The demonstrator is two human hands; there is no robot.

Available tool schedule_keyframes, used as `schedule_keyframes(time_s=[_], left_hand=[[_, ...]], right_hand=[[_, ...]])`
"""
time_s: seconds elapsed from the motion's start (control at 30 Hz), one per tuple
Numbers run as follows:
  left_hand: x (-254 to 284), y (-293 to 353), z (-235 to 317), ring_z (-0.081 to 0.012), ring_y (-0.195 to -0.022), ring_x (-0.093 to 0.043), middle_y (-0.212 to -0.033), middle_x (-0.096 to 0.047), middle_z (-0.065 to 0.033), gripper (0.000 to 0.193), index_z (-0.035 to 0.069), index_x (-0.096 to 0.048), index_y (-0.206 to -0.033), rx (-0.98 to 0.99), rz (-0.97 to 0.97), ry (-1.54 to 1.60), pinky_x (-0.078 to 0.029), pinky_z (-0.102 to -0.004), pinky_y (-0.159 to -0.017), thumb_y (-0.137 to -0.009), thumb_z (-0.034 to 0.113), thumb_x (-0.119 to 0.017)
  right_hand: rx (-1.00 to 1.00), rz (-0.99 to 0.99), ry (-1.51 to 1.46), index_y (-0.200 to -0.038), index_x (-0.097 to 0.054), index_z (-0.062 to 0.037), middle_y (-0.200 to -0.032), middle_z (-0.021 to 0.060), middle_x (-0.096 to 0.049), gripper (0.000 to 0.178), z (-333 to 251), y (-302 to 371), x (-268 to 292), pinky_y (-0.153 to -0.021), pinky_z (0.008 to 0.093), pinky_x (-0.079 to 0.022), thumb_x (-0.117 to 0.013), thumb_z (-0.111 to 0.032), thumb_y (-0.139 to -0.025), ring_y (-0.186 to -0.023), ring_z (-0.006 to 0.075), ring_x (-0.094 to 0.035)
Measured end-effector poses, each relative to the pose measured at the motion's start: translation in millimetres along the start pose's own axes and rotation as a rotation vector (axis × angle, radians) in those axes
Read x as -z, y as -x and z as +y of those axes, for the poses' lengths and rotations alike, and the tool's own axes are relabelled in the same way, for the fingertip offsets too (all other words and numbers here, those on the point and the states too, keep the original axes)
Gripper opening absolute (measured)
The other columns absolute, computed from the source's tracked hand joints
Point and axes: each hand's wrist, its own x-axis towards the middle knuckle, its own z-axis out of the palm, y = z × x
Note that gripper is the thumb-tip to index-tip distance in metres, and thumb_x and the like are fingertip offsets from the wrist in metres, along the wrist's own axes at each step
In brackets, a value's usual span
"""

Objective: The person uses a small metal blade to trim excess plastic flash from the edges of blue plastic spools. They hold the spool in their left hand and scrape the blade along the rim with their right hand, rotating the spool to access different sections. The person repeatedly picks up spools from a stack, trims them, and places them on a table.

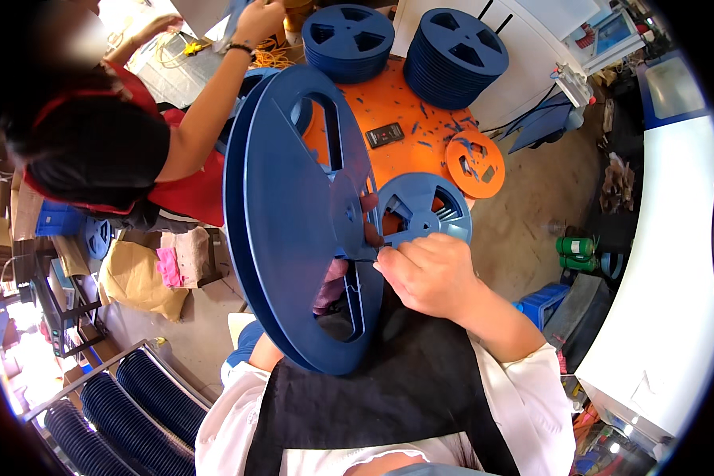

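A large blue plastic reel [293, 182] with two flanges stands tilted on edge in front of my chest. My left hand [331, 287] is mostly behind the near flange and shows through the reel's cut-outs; its fingers wrap round the hub area and hold the reel. Close against the reel's right side, my right hand [432, 274] is closed in a pinch near the hub. Whatever it pinches is too small or hidden to make out. Just beyond that hand, another blue reel [404, 190] lies on the orange round table [389, 99].
Two stacks of blue reels, a left stack [347, 40] and a right stack [456, 55], stand at the table's far side. Blue scraps, a dark small box [385, 135] and an orange disc [474, 164] lie nearer. A co-worker [135, 135] sits at left. A rack of reels [119, 404] stands lower left.
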Motion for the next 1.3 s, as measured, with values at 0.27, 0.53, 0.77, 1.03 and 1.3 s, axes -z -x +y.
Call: schedule_keyframes(time_s=[0.27,0.53,0.77,1.03,1.3], left_hand=[[-9,-4,1,-0.0210,-0.092,-0.068,-0.128,-0.064,-0.0167,0.090,0.000,-0.051,-0.141,-0.075,0.060,-0.014,-0.059,-0.0355,-0.075,-0.073,0.046,-0.089],[-10,-1,6,-0.0213,-0.093,-0.069,-0.132,-0.062,-0.0178,0.088,0.003,-0.052,-0.141,0.019,0.073,-0.041,-0.059,-0.0358,-0.074,-0.075,0.050,-0.087],[-10,-1,9,-0.0211,-0.097,-0.068,-0.135,-0.061,-0.0172,0.098,0.002,-0.050,-0.142,-0.022,0.026,-0.038,-0.058,-0.0351,-0.080,-0.069,0.051,-0.091],[-9,-2,11,-0.0214,-0.098,-0.069,-0.136,-0.061,-0.0173,0.098,0.001,-0.052,-0.141,-0.068,0.043,-0.063,-0.058,-0.0342,-0.082,-0.068,0.053,-0.091],[-9,2,19,-0.0222,-0.101,-0.069,-0.137,-0.060,-0.0174,0.102,0.002,-0.047,-0.146,0.014,-0.004,-0.049,-0.058,-0.0352,-0.083,-0.069,0.052,-0.091]], right_hand=[[-0.234,-0.256,-0.203,-0.088,-0.059,-0.0097,-0.060,0.0044,-0.062,0.014,-11,-5,16,-0.047,0.0382,-0.045,-0.069,-0.019,-0.090,-0.052,0.0268,-0.063],[-0.429,-0.481,-0.492,-0.086,-0.063,-0.0113,-0.064,0.0126,-0.063,0.016,-2,-3,22,-0.055,0.0472,-0.046,-0.067,-0.025,-0.092,-0.063,0.0367,-0.064],[-0.459,-0.451,-0.598,-0.091,-0.066,-0.0118,-0.065,0.0116,-0.063,0.013,0,-3,24,-0.057,0.0439,-0.047,-0.069,-0.025,-0.092,-0.062,0.0343,-0.064],[-0.193,-0.230,-0.193,-0.091,-0.062,-0.0097,-0.064,0.0047,-0.064,0.015,-1,-7,11,-0.048,0.0376,-0.045,-0.071,-0.022,-0.089,-0.057,0.0264,-0.065],[-0.541,-0.537,-0.518,-0.089,-0.066,-0.0094,-0.069,0.0145,-0.065,0.016,1,-19,23,-0.061,0.0473,-0.048,-0.066,-0.025,-0.092,-0.068,0.0368,-0.065]])
